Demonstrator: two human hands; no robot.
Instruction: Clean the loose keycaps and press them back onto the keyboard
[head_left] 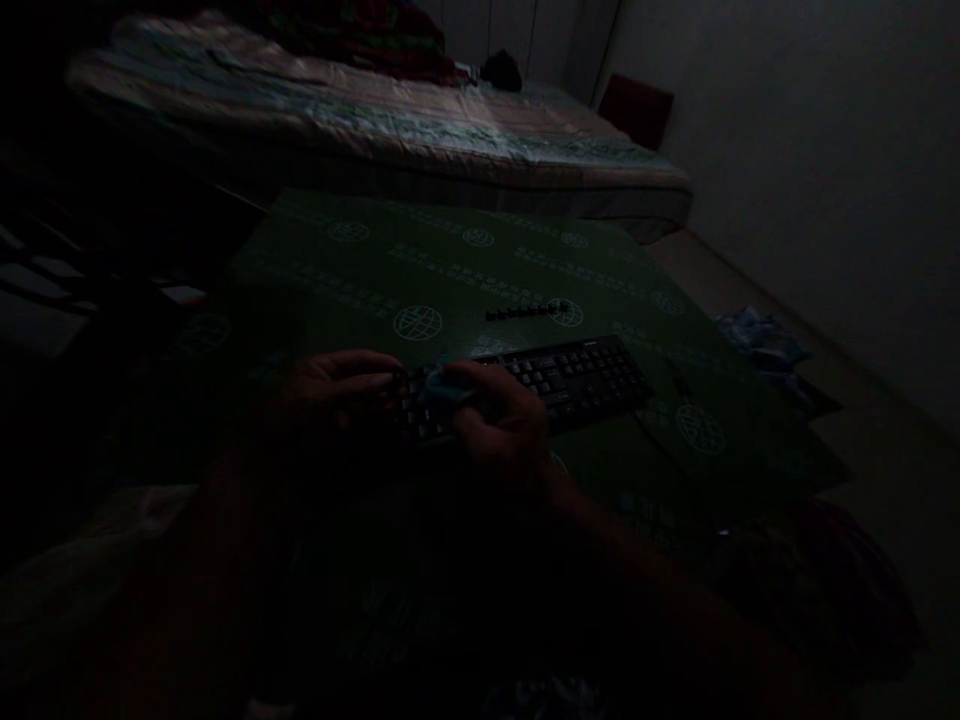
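A black keyboard [581,375] lies on a green mat [420,270] printed with pale globes, its long side running from near left to far right. The left hand [337,385] rests over its left end, fingers stretched out fairly flat across the keys; in this dim light no closed grip shows there. The right hand [499,420] is just beside it, fingers curled down and pinching a small pale-blue cloth [442,385] against the keys.

The keyboard looks light and stiff, a thin plastic slab that would slide easily on the mat, so it is best steadied or lifted by its bare end edges rather than by the keycaps, which could likely pop off. The cloth is soft and limp and bunches wherever it is pinched.

A short row of small dark pieces [525,312] sits on the mat just beyond the keyboard. A bed [375,130] stands far off, and a crumpled blue bundle [757,340] lies to the right
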